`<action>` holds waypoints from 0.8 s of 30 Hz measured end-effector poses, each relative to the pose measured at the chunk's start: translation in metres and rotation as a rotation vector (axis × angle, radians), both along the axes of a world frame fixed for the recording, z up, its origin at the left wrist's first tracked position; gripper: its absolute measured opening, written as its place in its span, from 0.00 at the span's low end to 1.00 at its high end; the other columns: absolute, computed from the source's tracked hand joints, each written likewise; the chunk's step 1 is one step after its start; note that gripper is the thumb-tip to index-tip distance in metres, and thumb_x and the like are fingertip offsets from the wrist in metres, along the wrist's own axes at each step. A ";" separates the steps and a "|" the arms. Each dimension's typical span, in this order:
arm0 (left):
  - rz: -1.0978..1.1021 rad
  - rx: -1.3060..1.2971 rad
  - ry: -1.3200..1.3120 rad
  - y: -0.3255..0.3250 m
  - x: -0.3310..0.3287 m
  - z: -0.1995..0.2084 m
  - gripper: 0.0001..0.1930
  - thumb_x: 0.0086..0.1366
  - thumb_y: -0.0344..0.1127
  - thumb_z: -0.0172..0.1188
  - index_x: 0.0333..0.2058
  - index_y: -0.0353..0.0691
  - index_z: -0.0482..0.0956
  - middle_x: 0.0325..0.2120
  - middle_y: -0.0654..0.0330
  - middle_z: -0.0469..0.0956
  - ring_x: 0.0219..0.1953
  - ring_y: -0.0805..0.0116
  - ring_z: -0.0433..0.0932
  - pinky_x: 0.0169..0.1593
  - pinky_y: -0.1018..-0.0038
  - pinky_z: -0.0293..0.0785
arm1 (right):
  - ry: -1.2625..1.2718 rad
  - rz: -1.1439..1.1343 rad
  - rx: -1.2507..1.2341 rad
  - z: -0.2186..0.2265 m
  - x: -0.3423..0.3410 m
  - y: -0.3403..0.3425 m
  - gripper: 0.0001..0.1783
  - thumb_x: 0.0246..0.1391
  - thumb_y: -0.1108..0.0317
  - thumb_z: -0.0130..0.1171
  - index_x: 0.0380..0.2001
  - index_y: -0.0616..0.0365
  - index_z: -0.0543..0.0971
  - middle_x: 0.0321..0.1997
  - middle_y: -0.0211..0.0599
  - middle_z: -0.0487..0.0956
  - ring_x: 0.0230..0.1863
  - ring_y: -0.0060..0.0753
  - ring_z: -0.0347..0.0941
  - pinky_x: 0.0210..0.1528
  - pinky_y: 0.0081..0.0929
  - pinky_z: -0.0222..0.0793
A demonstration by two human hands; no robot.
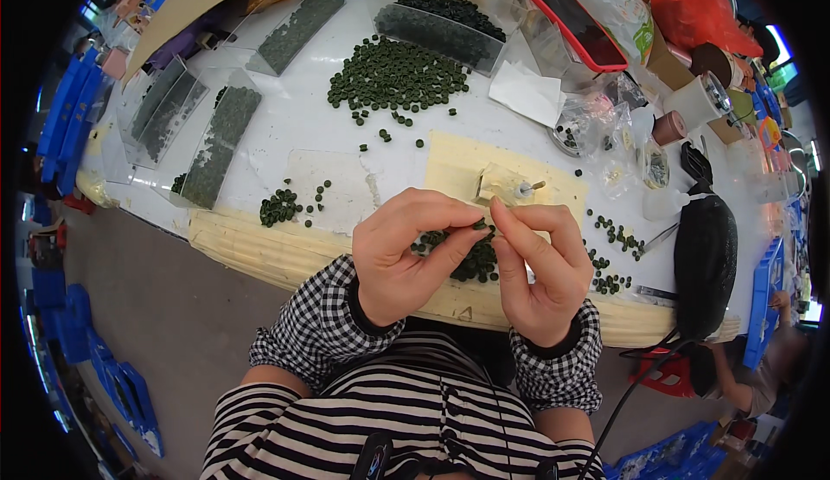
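Note:
My left hand [399, 251] is closed in a pinch, with a small dark green round piece [481, 223] between thumb and forefinger. Close against it, my right hand [546, 264] has its fingers pinched together; whether they grip anything is hidden. Below and between the hands lies a pile of the same green pieces [475, 264], partly covered by my fingers. Just beyond my fingertips, a small cream block with a metal pin and brownish tip [529, 188] rests on a yellowish sheet [450, 156]. A smaller group of green pieces [278, 208] lies left of my left hand.
A large heap of green pieces [393, 78] spreads farther back. Clear bins [441, 35] of them stand behind and at the left. Toward the right are scattered pieces [612, 283], tweezers [655, 292], a black padded bundle [705, 259], plastic bags [605, 121] and a red-cased phone [575, 26].

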State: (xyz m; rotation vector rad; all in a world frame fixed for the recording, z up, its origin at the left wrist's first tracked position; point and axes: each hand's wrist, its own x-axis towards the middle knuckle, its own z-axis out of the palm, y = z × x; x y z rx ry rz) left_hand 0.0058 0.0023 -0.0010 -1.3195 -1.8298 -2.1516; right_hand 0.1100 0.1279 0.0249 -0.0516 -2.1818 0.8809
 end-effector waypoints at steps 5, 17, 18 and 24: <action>0.021 0.002 0.107 0.000 0.002 0.003 0.13 0.51 0.19 0.68 0.37 0.33 0.82 0.31 0.54 0.81 0.30 0.68 0.80 0.31 0.79 0.77 | 0.000 -0.032 -0.004 0.001 0.003 0.001 0.21 0.43 0.82 0.65 0.45 0.61 0.83 0.35 0.38 0.79 0.34 0.34 0.74 0.36 0.25 0.71; 0.008 -0.037 0.197 -0.002 0.002 0.006 0.13 0.50 0.19 0.68 0.36 0.33 0.81 0.31 0.54 0.81 0.29 0.67 0.81 0.31 0.78 0.78 | 0.047 -0.044 0.005 -0.001 0.003 0.003 0.20 0.43 0.82 0.65 0.44 0.62 0.83 0.35 0.38 0.79 0.33 0.34 0.74 0.35 0.25 0.70; 0.004 -0.038 0.195 -0.003 0.001 0.007 0.12 0.50 0.19 0.68 0.36 0.33 0.81 0.31 0.54 0.81 0.30 0.67 0.81 0.31 0.78 0.78 | 0.046 -0.045 0.008 -0.001 0.003 0.003 0.20 0.43 0.82 0.65 0.44 0.62 0.83 0.35 0.38 0.79 0.33 0.34 0.74 0.35 0.25 0.70; 0.077 -0.190 0.108 0.001 -0.009 0.008 0.10 0.53 0.20 0.66 0.35 0.33 0.81 0.29 0.55 0.80 0.29 0.68 0.81 0.31 0.78 0.78 | 0.042 -0.062 0.028 0.000 0.003 0.005 0.20 0.44 0.83 0.65 0.44 0.62 0.83 0.35 0.38 0.78 0.32 0.33 0.74 0.34 0.24 0.70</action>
